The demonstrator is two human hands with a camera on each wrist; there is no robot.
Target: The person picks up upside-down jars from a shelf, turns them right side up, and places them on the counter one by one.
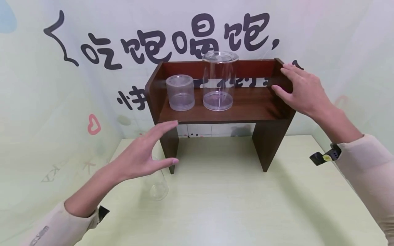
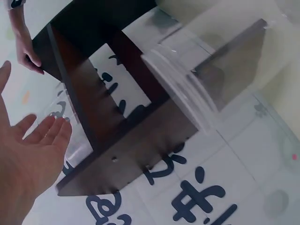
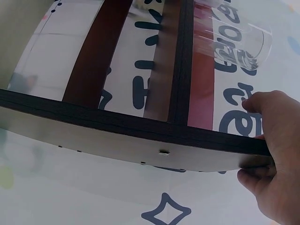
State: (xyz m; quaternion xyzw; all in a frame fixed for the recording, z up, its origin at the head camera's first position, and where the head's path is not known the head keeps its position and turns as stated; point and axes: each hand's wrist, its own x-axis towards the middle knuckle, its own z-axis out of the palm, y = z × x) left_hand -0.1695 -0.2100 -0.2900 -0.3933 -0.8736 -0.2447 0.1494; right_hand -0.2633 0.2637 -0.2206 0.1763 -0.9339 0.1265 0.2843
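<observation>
A dark brown wooden shelf (image 1: 255, 102) stands on the table, with a short clear jar (image 1: 181, 94) at the left of its board and a taller clear jar (image 1: 219, 82) beside it. My right hand (image 1: 303, 90) grips the top of the shelf's right side panel, thumb inside and fingers outside. In front of the left panel my left hand (image 1: 138, 157) is held up, thumb and fingers spread apart with nothing between them. It overlaps another clear container (image 1: 158, 190) on the table, partly hidden behind it in the head view.
A pale table (image 1: 215, 205) extends in front of the shelf and under its board. Behind it hangs a white backdrop (image 1: 101, 20) with large black characters. Dark wrist cameras are strapped at both sleeves.
</observation>
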